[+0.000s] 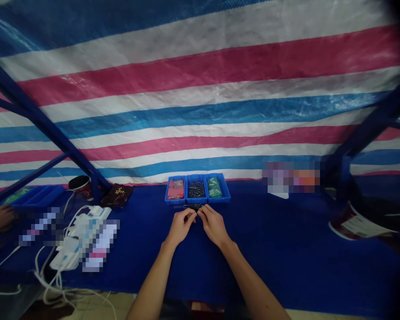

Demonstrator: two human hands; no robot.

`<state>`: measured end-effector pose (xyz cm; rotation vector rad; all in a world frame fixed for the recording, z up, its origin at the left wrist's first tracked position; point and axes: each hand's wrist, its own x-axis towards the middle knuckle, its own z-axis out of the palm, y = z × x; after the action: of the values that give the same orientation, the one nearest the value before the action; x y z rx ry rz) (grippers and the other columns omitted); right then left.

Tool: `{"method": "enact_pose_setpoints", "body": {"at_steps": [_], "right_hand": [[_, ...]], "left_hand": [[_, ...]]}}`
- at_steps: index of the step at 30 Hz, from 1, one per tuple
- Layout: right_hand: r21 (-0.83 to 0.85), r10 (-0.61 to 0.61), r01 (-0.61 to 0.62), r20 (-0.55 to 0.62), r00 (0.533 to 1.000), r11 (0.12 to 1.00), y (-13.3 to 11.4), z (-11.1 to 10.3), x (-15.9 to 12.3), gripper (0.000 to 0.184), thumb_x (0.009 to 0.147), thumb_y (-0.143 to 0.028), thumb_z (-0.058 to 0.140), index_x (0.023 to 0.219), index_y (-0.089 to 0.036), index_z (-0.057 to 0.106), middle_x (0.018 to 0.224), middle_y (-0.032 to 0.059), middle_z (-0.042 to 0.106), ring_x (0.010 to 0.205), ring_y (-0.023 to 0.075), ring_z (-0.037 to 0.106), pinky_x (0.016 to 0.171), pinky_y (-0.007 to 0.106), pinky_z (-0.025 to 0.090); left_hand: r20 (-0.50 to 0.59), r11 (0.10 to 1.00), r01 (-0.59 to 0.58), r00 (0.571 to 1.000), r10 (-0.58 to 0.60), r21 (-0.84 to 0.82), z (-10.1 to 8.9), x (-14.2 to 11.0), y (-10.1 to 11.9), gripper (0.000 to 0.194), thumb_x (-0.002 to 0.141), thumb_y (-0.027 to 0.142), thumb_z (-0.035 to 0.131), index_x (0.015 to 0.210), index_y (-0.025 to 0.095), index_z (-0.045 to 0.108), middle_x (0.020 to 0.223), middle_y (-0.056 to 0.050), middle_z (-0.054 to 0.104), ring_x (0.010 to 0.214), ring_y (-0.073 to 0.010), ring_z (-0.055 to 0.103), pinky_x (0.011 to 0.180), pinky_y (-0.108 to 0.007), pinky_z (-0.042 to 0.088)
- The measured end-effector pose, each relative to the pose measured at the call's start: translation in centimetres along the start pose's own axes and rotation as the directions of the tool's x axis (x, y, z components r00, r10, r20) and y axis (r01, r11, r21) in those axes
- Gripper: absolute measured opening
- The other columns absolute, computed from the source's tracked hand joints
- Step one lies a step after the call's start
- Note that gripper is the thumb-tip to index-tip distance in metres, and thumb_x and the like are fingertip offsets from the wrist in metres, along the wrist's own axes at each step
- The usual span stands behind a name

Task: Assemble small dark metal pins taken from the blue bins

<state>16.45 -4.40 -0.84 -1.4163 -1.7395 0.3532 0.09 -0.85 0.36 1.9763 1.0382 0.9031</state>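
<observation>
My left hand [182, 226] and my right hand [214, 224] meet at the middle of the blue table, fingertips almost touching. Both are closed in a pinch; anything between the fingers is too small to make out. Just beyond the fingertips lies a small group of dark, thin pieces [192, 206]. Behind them stand three joined blue bins [175, 202]. The left bin holds a pink-red packet [176, 190], the middle one many dark, slender metal pieces [196, 190], and the right one green-and-clear packets [214, 187].
On the left are a white power strip [66, 253] with tangled cables, a dark brown packet [117, 195], a cup [81, 187] and a blue tray [42, 195]. Another person's hand [2, 218] is at far left. A dark red-and-white container [356, 224] lies right. Striped sheeting [200, 102] hangs behind.
</observation>
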Motion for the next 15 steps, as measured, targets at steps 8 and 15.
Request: {"method": "enact_pose_setpoints", "body": {"at_steps": [8,15], "right_hand": [[-0.056,0.016,-0.017,-0.025,1.0,0.998,0.15,0.16,0.0,0.03,0.105,-0.029,0.038,0.082,-0.023,0.057,0.083,0.0009,0.06,0.069,0.0151,0.059,0.062,0.025,0.037],[-0.086,0.01,-0.013,-0.034,0.999,0.996,0.38,0.27,0.01,0.032,0.106,-0.03,0.036,0.081,-0.023,0.055,0.082,0.0013,0.06,0.068,0.0152,0.058,0.061,0.026,0.035]], "left_hand": [[-0.004,1.0,0.005,1.0,-0.005,-0.018,0.03,0.04,-0.07,0.03,0.097,0.038,0.052,0.084,0.016,0.067,0.068,-0.001,0.066,0.062,-0.0134,0.059,0.064,-0.022,0.043],[-0.002,1.0,0.005,1.0,-0.005,-0.023,0.06,0.0,-0.07,0.03,0.097,0.038,0.052,0.083,0.016,0.066,0.069,-0.001,0.066,0.062,-0.0132,0.057,0.063,-0.021,0.042]]}}
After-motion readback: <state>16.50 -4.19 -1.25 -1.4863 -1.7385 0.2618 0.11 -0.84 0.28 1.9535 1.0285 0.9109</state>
